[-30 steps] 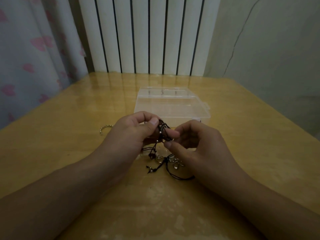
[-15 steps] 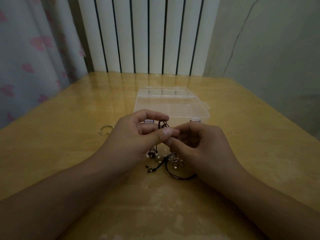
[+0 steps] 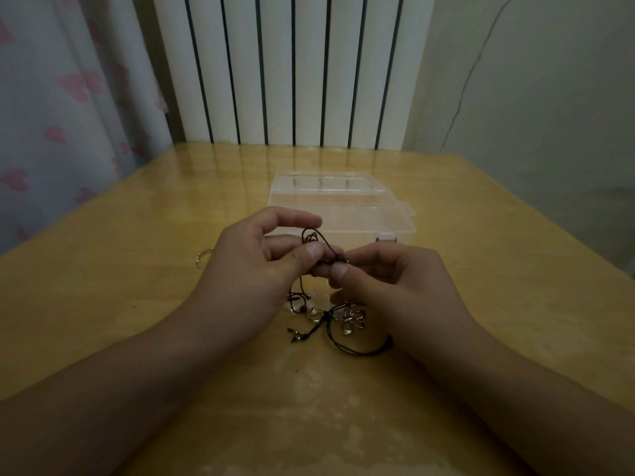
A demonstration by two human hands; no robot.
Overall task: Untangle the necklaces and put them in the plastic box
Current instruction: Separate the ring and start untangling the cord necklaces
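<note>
At centre frame the left hand [image 3: 254, 266] and right hand [image 3: 388, 286] each pinch the tangled necklaces [image 3: 326, 304] just above the worktop [image 3: 103, 304] — best to tease loops loose gently, not tug — with the plastic box [image 3: 340, 204] waiting closed just behind.

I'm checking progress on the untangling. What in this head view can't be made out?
- How many necklaces the tangle of dark cords holds: strands overlap in dim light.
- The spot both hands pinch: covered by the left hand and right hand.
- Whether the plastic box is empty or its lid is shut: clear plastic, front edge behind the hands.
- The small metal piece: partly behind the left hand, too small to identify.
</note>
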